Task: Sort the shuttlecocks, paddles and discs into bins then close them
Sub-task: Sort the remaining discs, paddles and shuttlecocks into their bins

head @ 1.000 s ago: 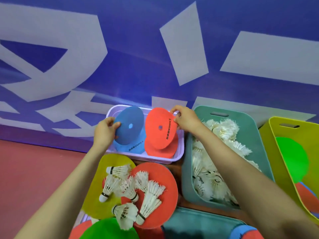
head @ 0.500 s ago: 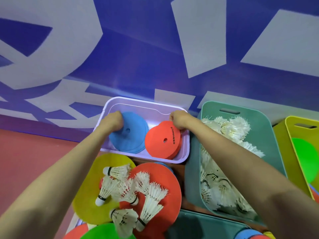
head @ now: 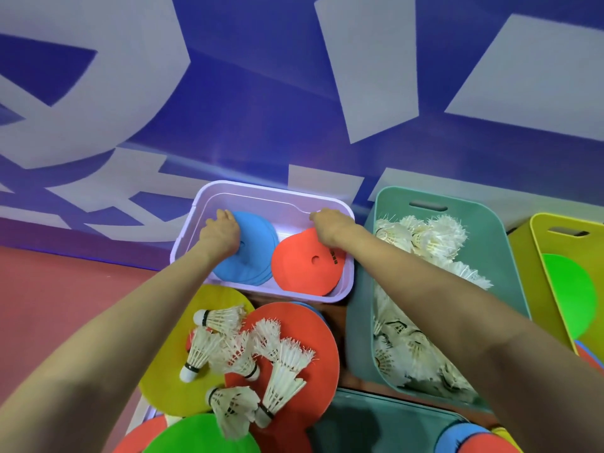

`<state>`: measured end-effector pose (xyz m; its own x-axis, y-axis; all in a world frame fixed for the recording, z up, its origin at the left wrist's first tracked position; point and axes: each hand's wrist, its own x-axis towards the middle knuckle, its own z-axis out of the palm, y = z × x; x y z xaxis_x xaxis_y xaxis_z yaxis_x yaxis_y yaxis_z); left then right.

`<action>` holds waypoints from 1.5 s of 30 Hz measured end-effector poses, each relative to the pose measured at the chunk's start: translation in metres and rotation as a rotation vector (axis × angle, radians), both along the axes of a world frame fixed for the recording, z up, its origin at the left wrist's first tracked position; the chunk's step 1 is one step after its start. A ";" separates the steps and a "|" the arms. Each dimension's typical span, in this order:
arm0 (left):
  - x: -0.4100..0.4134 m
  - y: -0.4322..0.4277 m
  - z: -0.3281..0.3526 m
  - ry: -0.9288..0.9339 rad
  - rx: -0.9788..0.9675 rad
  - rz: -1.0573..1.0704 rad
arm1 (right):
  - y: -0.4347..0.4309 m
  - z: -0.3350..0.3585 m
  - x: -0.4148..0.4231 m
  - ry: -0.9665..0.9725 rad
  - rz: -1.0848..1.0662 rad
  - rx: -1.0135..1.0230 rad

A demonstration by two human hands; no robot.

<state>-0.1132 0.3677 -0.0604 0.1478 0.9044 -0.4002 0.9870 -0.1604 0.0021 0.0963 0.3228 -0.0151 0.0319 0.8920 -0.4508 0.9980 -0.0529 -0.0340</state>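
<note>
A blue-and-white banner rises behind the lilac bin, the centre of a sorting job on a sports-hall floor. To the lilac bin's right stands a teal bin heaped with shuttlecocks, and beyond that a yellow bin. Just in front of the lilac bin lie a large red disc and a yellow disc, strewn with loose shuttlecocks. Inside the lilac bin, blue discs sit left and red discs right. The person's left hand curls its fingers over the blue discs' far edge. The right hand rests at the red discs' far edge, its grip hidden.
</note>
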 end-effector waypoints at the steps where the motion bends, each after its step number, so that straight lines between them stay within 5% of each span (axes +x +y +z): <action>1: 0.001 -0.003 0.004 0.001 -0.011 -0.013 | -0.004 0.003 -0.001 0.013 -0.001 0.008; 5: 0.009 -0.026 0.027 -0.057 0.036 -0.047 | -0.029 0.025 -0.003 0.110 0.020 0.097; 16: 0.086 -0.197 0.117 -0.637 0.332 -0.164 | -0.207 0.106 0.041 0.367 0.044 0.582; 24: 0.169 -0.329 0.128 -0.842 0.360 -0.306 | -0.359 0.103 0.129 0.354 -0.044 0.761; 34: 0.242 -0.449 0.042 -0.739 0.146 -0.317 | -0.491 0.030 0.217 0.387 -0.180 0.641; 41: 0.243 -0.474 -0.028 -0.534 -0.200 0.078 | -0.504 -0.059 0.221 0.414 -0.470 0.121; 45: 0.247 -0.478 -0.040 -0.574 -0.238 0.291 | -0.499 -0.091 0.209 0.431 -0.592 0.043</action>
<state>0.1336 -0.1103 -0.1000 0.1600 0.8366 -0.5239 0.8216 0.1813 0.5404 0.3052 -0.1761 -0.1064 0.3417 0.7973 -0.4975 0.7003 -0.5690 -0.4310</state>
